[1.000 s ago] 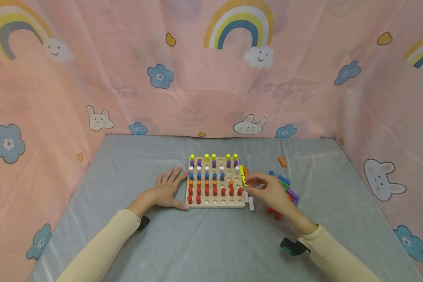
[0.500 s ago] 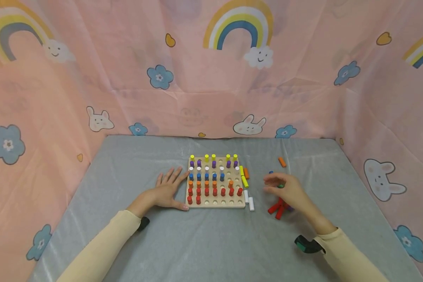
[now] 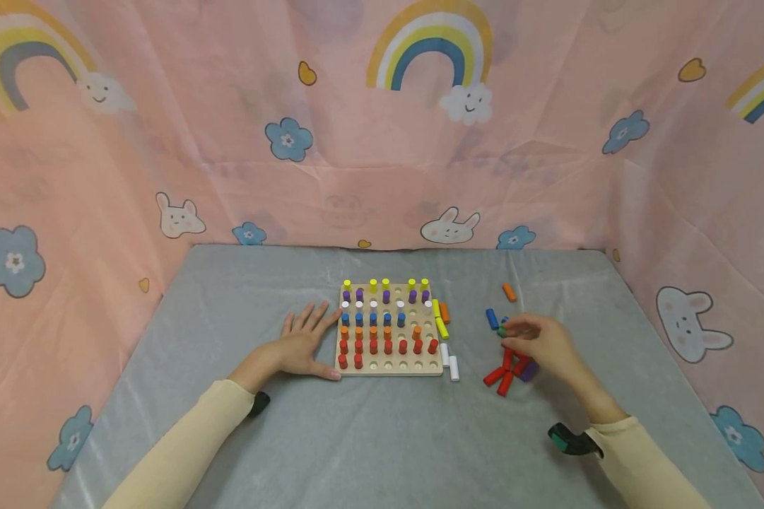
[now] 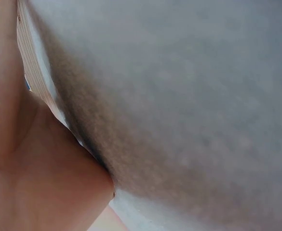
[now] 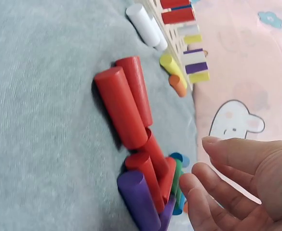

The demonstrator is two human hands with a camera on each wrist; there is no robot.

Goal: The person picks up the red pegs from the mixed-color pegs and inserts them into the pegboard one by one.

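Note:
My left hand [image 3: 300,348] lies flat with spread fingers along the left side of a wooden pegboard [image 3: 388,374], thumb and fingertips at its edge. Rows of red, orange, blue, white, purple and yellow pegs stand in the board, among bare holes. My right hand [image 3: 543,345] is over a loose pile of pegs on the right. In the right wrist view its thumb and loosely bent fingers are apart, with nothing between them. Close by are a green peg [image 5: 176,178], several red pegs [image 5: 121,108] and a purple peg [image 5: 140,199]. The hand hides part of the pile in the head view.
Two yellow pegs [image 3: 442,328], an orange peg and two white pegs [image 3: 454,368] lie along the board's right edge. A blue peg [image 3: 492,319] is left of my right fingertips, another orange peg [image 3: 509,292] farther back. Pink patterned cloth [image 3: 382,170] surrounds the grey table [image 3: 261,283].
My right hand has moved right, from beside the board's right edge to the loose pile, uncovering the yellow and white pegs there. My left hand has stayed in place.

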